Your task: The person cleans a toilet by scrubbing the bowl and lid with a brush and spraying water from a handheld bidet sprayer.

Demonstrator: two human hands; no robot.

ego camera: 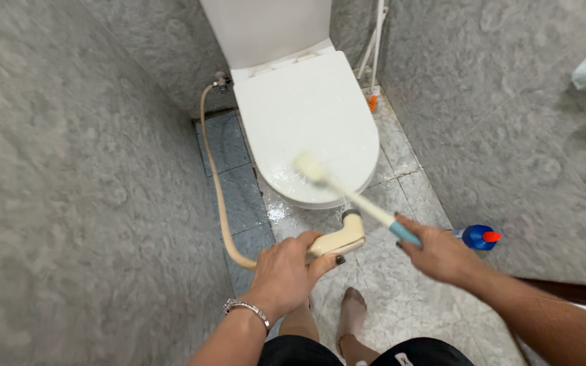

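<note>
Left hand (285,271) grasping the cream spray nozzle (337,238), right hand (437,254) gripping the brush (347,193) on the near edge of the closed toilet lid (306,115); risk: runoff on the wet floor tiles (401,285) may cause bare feet to slip.

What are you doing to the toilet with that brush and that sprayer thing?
A person stands over a white toilet whose lid is closed. The right hand holds a long brush by its blue handle, with the blurred brush head on the wet front of the lid. The left hand grips a cream hand sprayer, pointed toward the toilet; its hose runs along the floor to a wall valve. A blue bottle with an orange cap stands by the right wall.
</note>
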